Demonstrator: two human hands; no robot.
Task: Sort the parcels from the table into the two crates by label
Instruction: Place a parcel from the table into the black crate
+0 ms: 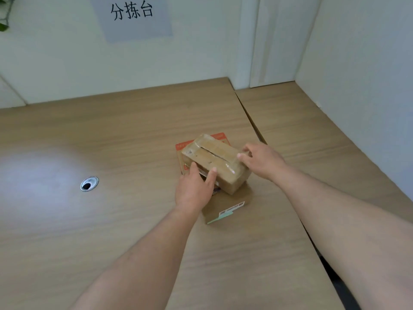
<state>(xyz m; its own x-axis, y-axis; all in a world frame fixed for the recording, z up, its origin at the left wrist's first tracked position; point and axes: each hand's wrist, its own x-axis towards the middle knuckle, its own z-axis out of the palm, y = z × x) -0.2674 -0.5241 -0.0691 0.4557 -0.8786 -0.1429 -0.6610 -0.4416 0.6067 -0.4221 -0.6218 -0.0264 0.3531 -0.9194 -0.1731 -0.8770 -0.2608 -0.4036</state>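
A taped brown cardboard parcel (pixel 214 162) lies on top of two other parcels in the middle of the wooden table (pixel 111 142). Under it, at the far side, sits a flat parcel with orange edges (pixel 220 136). At the near side is a flat brown parcel (pixel 225 208) with a white and green label strip. My left hand (pixel 194 186) grips the top parcel's near left side, thumb and fingers on its edge. My right hand (pixel 261 159) holds its right end with curled fingers. No crate is in view.
A round metal cable hole (pixel 89 183) is set in the table at the left. A seam (pixel 250 117) splits the table from a second surface at the right. The wall behind carries a grey sign (pixel 131 14) with black characters.
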